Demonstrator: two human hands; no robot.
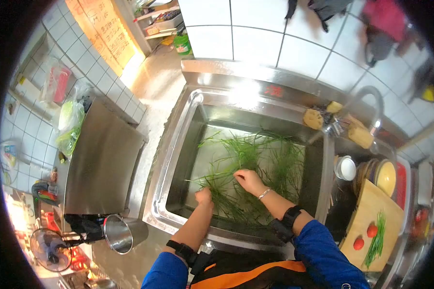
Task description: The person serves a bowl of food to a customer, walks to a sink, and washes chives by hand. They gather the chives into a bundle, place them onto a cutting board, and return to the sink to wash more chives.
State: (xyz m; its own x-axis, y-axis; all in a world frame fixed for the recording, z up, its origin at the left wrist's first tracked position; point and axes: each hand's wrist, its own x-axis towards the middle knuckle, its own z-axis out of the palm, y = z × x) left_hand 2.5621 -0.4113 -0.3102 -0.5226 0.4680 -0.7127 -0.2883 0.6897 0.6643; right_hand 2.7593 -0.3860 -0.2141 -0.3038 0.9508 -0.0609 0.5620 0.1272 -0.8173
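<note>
Long thin green stalks (248, 149) lie loose and scattered in a deep steel sink (178, 166). At the sink's lower left my left hand (204, 196) is closed, among the stalks; what its fingers hold is hidden. Higher and to the right, my right hand (247, 179) is closed in a pinch over the middle of the greens, with something too small to make out at the fingertips. The two hands are apart.
A tap (335, 127) stands at the sink's right rear corner, beside sponges (313, 119). Further right are stacked bowls (386, 178) and a cutting board (388, 212) with tomatoes and greens. A steel counter (101, 159) and a metal bucket (123, 234) stand left.
</note>
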